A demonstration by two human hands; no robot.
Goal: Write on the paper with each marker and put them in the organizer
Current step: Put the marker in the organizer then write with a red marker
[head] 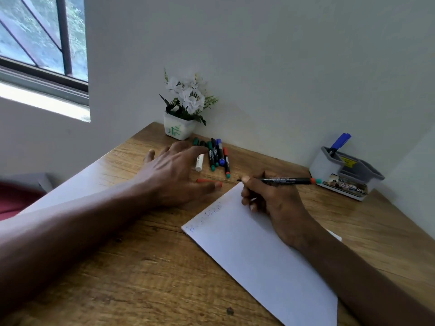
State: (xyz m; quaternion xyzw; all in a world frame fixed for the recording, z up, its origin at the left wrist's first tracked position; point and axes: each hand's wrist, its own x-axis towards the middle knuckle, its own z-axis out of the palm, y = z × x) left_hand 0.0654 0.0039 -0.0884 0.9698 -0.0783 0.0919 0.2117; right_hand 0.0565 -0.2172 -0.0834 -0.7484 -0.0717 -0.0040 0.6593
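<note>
Presently a black marker (282,180) is held in the curled fingers (247,199) of the right hand (275,203) at the 12 o'clock corner of the paper (259,255), so the writing step is judged to be in hand. The left hand (174,170) is laid flat, fingers spread, touching a red cap (207,181). Next, the tip should be lowered beside the faint lines, then the marker capped and carried to the organizer (322,170) at 2 o'clock on the worktop (141,267).

Soft daylight from window (42,38) far left; sill overexposed. Glare streak on left tabletop (77,182). Faint shadows, slight overall softness, wide-angle bending at edges.
</note>
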